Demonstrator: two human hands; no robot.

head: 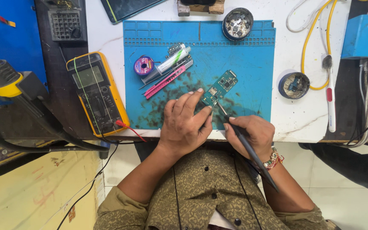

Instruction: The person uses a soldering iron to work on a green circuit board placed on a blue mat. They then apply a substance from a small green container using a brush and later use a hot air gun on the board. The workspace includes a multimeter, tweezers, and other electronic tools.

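Observation:
A small green circuit board (222, 86) lies on the blue work mat (252, 64). My left hand (186, 123) rests on the mat with its fingertips pressing the board's near end. My right hand (252, 134) grips a dark pen-shaped tool (243, 142) like a pencil. The tool's thin tip (219, 105) touches the near end of the board, just beside my left fingertips. A beaded bracelet sits on my right wrist.
On the mat's left part lie a purple spool (144, 66), a white tube (173, 59), a pink knife (165, 81) and tweezers. A yellow multimeter (96, 91) lies left of the mat. Two round tins (237, 23) (294, 85), a white brush (329, 96) and yellow cable (316, 38) lie beyond and to the right.

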